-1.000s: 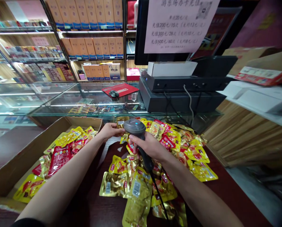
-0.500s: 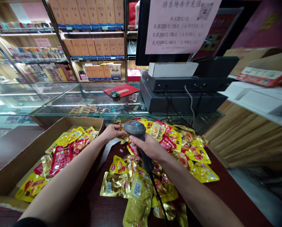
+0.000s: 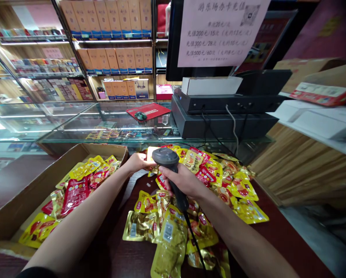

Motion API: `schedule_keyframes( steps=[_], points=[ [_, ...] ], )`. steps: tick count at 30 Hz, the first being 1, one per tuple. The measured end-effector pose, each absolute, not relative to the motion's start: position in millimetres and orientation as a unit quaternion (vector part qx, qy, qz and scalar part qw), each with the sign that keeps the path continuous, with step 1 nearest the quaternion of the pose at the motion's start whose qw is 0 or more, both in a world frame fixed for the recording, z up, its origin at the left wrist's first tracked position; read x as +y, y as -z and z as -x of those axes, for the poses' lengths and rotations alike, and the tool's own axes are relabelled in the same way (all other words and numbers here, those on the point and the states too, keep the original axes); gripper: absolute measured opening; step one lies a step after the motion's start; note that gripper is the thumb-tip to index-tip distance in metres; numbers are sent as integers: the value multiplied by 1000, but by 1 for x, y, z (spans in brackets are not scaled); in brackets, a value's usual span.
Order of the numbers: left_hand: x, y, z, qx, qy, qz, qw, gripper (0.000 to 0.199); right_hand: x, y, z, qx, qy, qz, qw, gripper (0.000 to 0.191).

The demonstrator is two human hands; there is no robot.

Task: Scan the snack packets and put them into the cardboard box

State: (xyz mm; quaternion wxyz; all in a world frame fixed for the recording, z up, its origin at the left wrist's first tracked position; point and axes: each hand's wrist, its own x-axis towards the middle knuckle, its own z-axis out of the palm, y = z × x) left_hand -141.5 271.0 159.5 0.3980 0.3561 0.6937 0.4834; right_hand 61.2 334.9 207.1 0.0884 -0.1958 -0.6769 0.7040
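Observation:
My right hand (image 3: 177, 179) is wrapped round the handle of a dark grey barcode scanner (image 3: 165, 156), its head facing away to the upper left and its cable running down toward me. Just left of the scanner head, my left hand (image 3: 139, 162) pinches a snack packet (image 3: 152, 154). Bright light from the scanner washes out this packet, and the scanner head hides part of it. Under and around my right hand lies a pile of yellow, red and gold snack packets (image 3: 169, 235). More packets (image 3: 77, 189) lie in an open cardboard box (image 3: 4, 208) beside my left forearm.
Behind the pile runs a glass display counter (image 3: 109, 129) bearing a computer mouse (image 3: 140, 115) on a red mat (image 3: 158, 111). A monitor (image 3: 173, 42) and a dark cash drawer (image 3: 190, 121) with cables stand behind. A wooden cabinet (image 3: 294, 166) is at the right.
The scanner's light now shines brightly on the packet in my left hand, and the blue light on top of the scanner is gone. Both hands have hardly moved.

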Motion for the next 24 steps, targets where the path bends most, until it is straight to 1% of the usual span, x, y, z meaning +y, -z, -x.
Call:
schedule_keyframes(
  steps=[3, 14, 19, 24],
  points=[
    [271, -158, 142, 671, -500, -352, 420, 39, 334, -211, -62, -670, -711, 197, 84, 33],
    [268, -162, 145, 657, -532, -336, 415, 48, 329, -231, -65, -645, -729, 209, 87, 28],
    [256, -190, 156, 662, -563, -329, 369, 46, 328, -233, -67, -663, -715, 204, 85, 29],
    [214, -229, 175, 689, -557, -336, 319, 42, 322, -234, -65, -662, -722, 179, 92, 35]
  ],
)
